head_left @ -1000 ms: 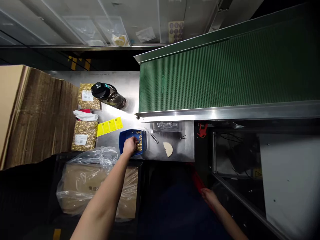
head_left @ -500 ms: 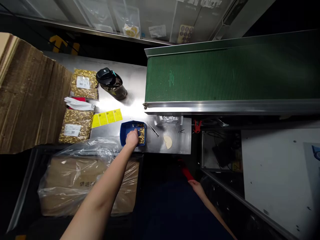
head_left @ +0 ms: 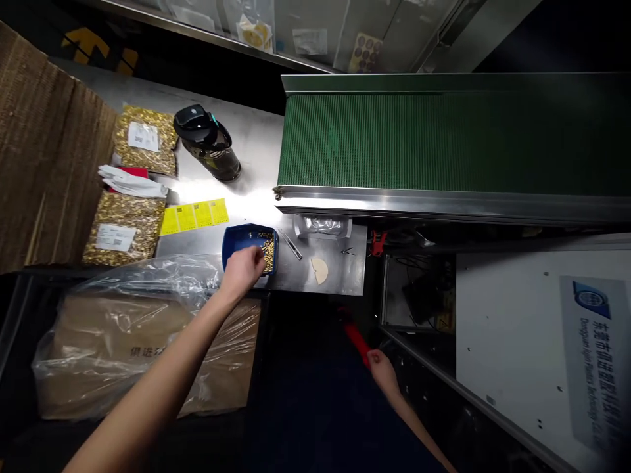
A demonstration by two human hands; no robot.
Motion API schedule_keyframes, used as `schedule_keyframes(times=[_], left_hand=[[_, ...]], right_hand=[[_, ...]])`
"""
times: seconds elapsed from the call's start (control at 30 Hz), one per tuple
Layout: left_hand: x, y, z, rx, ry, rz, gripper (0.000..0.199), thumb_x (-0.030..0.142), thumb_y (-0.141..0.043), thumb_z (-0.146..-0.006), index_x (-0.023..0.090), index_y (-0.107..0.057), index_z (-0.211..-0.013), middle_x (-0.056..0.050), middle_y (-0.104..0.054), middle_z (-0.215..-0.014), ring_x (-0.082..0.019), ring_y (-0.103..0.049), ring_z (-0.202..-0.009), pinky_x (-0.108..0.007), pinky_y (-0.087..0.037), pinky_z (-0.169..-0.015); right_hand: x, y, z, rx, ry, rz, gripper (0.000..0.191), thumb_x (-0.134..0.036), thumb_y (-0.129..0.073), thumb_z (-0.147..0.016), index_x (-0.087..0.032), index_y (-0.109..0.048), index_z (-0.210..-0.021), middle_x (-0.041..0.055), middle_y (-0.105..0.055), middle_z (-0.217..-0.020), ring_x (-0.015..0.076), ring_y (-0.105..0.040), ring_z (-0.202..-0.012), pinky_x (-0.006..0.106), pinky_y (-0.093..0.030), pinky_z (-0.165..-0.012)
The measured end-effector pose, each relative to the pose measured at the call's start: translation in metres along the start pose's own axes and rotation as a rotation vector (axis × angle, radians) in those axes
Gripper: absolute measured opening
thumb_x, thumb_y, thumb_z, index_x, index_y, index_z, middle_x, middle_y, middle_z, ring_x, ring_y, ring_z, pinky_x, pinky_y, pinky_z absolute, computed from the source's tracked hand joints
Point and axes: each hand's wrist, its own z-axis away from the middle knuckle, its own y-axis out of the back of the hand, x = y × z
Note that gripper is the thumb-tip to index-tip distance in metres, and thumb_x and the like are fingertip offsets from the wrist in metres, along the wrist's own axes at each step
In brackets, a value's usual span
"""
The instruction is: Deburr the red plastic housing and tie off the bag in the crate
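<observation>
The blue tray [head_left: 236, 238] on the desk [head_left: 256, 148] is being reached into by the left hand [head_left: 241, 269] — its grip cannot be told; at five o'clock, the right hand [head_left: 380, 369] is being kept loosely curled, holding nothing.

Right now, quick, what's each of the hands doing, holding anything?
Left hand: over the blue tray of small brass parts, fingers curled; grip cannot be told.
Right hand: low down, at a red object; grip unclear.

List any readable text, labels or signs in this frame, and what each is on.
Cardboard box under clear plastic: printed characters, too blurred to read.
White panel: blue logo and vertical lettering, too small to read.
Yellow labels: print unreadable.
White labels on the two bags of brass parts: unreadable.
</observation>
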Motion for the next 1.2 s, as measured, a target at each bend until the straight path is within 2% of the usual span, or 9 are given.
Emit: schedule_keyframes(times=[0.13,0.27,0.37,0.5,0.6,0.67,0.87,1.03,1.2], left_hand=[[0.026,-0.009,0.092,-0.241,-0.013,0.333,0.019,0.033,-0.068,-0.073,0.018,-0.069,-0.084,-0.006,-0.072,-0.082,-0.023,-0.066,-0.080,-0.033,-0.049,-0.078],[0.054,-0.056,0.172,-0.507,0.104,0.627,0.022,0.034,-0.068,-0.067,0.016,-0.065,-0.078,-0.004,-0.066,-0.069,-0.015,-0.057,-0.061,-0.026,-0.042,-0.060],[0.070,-0.084,0.201,-0.623,0.198,0.787,0.027,0.038,-0.074,-0.069,0.014,-0.064,-0.077,-0.003,-0.063,-0.067,-0.011,-0.051,-0.057,-0.023,-0.036,-0.057],[0.086,-0.090,0.203,-0.674,0.279,0.930,0.035,0.045,-0.082,-0.073,0.014,-0.067,-0.081,0.000,-0.061,-0.066,-0.008,-0.047,-0.057,-0.020,-0.032,-0.056],[0.095,-0.086,0.200,-0.719,0.307,0.983,0.035,0.045,-0.087,-0.073,0.014,-0.071,-0.080,0.000,-0.063,-0.067,-0.007,-0.048,-0.059,-0.018,-0.034,-0.057],[0.103,-0.084,0.200,-0.772,0.319,0.990,0.035,0.045,-0.089,-0.071,0.014,-0.074,-0.079,-0.001,-0.064,-0.065,-0.007,-0.049,-0.057,-0.018,-0.035,-0.056],[0.120,-0.094,0.201,-0.952,0.341,0.901,0.034,0.043,-0.092,-0.069,0.013,-0.081,-0.080,-0.005,-0.069,-0.067,-0.009,-0.056,-0.056,-0.019,-0.040,-0.055],[0.133,-0.110,0.193,-1.063,0.342,0.773,0.036,0.043,-0.093,-0.070,0.010,-0.083,-0.083,-0.007,-0.070,-0.069,-0.009,-0.058,-0.058,-0.018,-0.043,-0.056],[0.151,-0.129,0.186,-1.052,0.394,0.740,0.035,0.043,-0.092,-0.072,0.012,-0.084,-0.087,-0.006,-0.069,-0.070,-0.008,-0.057,-0.060,-0.017,-0.040,-0.055]], right_hand=[[-0.058,0.014,0.016,-0.126,0.133,-0.073,0.027,-0.041,-0.057,-0.103,-0.016,-0.068,-0.106,0.0036,-0.071,-0.097,0.0176,-0.068,-0.087,0.036,-0.056,-0.082],[-0.127,0.020,0.057,-0.357,0.352,-0.184,0.022,-0.041,-0.061,-0.098,-0.022,-0.073,-0.100,-0.0001,-0.073,-0.087,0.0173,-0.068,-0.081,0.027,-0.051,-0.071],[-0.160,0.030,0.086,-0.420,0.463,-0.256,0.017,-0.038,-0.065,-0.095,-0.025,-0.073,-0.104,-0.0012,-0.073,-0.088,0.0167,-0.069,-0.080,0.025,-0.050,-0.068],[-0.174,0.055,0.105,-0.345,0.542,-0.349,0.015,-0.030,-0.064,-0.097,-0.026,-0.071,-0.110,0.0001,-0.072,-0.102,0.0165,-0.069,-0.092,0.027,-0.052,-0.081],[-0.173,0.071,0.113,-0.297,0.604,-0.377,0.010,-0.025,-0.067,-0.096,-0.028,-0.073,-0.103,-0.0015,-0.071,-0.099,0.0148,-0.068,-0.091,0.026,-0.052,-0.083],[-0.168,0.076,0.120,-0.210,0.679,-0.377,0.010,-0.022,-0.068,-0.096,-0.028,-0.075,-0.100,-0.0015,-0.070,-0.097,0.0140,-0.068,-0.090,0.025,-0.051,-0.081],[-0.135,0.076,0.142,0.136,0.996,-0.188,0.026,-0.013,-0.059,-0.101,-0.026,-0.072,-0.119,0.0025,-0.069,-0.097,0.0134,-0.066,-0.084,0.025,-0.051,-0.073],[-0.110,0.075,0.150,0.358,0.952,-0.033,0.024,-0.011,-0.055,-0.101,-0.024,-0.070,-0.114,0.0010,-0.071,-0.092,0.0152,-0.065,-0.080,0.030,-0.046,-0.072],[-0.097,0.090,0.132,0.419,0.940,-0.017,0.021,-0.013,-0.053,-0.101,-0.024,-0.069,-0.108,0.0005,-0.070,-0.088,0.0170,-0.063,-0.080,0.033,-0.043,-0.073]])
